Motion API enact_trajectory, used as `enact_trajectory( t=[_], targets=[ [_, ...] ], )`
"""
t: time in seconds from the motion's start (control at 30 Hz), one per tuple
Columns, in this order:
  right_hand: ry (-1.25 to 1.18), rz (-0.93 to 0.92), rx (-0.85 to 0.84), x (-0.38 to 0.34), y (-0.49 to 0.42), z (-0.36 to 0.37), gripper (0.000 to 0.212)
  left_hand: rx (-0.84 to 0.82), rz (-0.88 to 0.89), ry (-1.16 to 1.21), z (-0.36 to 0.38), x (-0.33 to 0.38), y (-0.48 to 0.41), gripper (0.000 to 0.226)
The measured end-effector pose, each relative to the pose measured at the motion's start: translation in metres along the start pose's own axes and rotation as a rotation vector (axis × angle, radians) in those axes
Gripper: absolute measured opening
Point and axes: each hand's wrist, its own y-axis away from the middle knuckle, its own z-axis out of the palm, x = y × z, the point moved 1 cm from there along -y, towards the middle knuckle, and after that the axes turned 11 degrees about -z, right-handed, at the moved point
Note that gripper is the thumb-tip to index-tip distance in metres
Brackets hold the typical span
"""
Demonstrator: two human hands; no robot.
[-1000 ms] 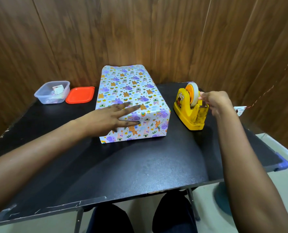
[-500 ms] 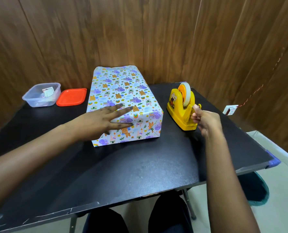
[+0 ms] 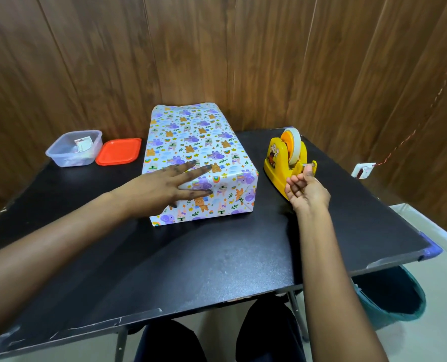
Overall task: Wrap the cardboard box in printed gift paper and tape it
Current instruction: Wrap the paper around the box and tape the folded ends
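Note:
The box wrapped in printed gift paper (image 3: 199,152) lies lengthwise in the middle of the black table (image 3: 217,262). My left hand (image 3: 165,188) rests flat on its near top edge with the fingers spread and straight. To the right of the box stands a yellow tape dispenser (image 3: 280,163) with its tape roll (image 3: 293,146). My right hand (image 3: 306,192) is at the dispenser's near end, fingers curled, thumb up at the cutter (image 3: 309,165), pinching the tape end. The clear tape itself is barely visible.
A clear plastic tub (image 3: 73,148) with small items and its orange lid (image 3: 119,151) sit at the back left. Wooden walls close in behind. A teal bin (image 3: 394,296) stands on the floor under the table's right corner. My knees show below the front edge.
My right hand moved from the top of the tape roll down to the cutter end and turned palm up. The left hand stayed flat on the box.

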Motion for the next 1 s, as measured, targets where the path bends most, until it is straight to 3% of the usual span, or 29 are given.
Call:
enact_trajectory(
  t=[0.2, 0.4, 0.47, 0.6, 0.67, 0.77, 1.0],
  targets=[
    [-0.139, 0.051, -0.001, -0.001, 0.004, 0.004, 0.034, 0.021, 0.002, -0.007, 0.000, 0.000, 0.000, 0.123],
    [-0.041, 0.042, 0.008, 0.005, 0.017, -0.013, 0.033, -0.005, -0.018, 0.021, 0.003, -0.001, -0.001, 0.117],
    [0.110, -0.033, -0.112, -0.005, 0.035, -0.009, 0.032, -0.009, -0.028, 0.019, 0.002, 0.000, -0.001, 0.108],
    [0.501, 0.047, -0.661, 0.018, 0.087, 0.005, 0.023, -0.019, -0.048, 0.024, -0.004, 0.003, -0.002, 0.097],
    [0.606, 0.025, -0.809, 0.047, 0.104, 0.014, 0.025, -0.031, -0.054, 0.019, -0.007, 0.005, -0.002, 0.094],
    [0.677, -0.105, -0.763, 0.076, 0.109, 0.030, 0.029, -0.030, -0.057, 0.011, -0.010, 0.007, -0.003, 0.089],
    [0.719, -0.207, -0.547, 0.101, 0.107, 0.051, 0.029, -0.070, -0.082, 0.039, -0.007, 0.005, -0.002, 0.087]
  ],
)
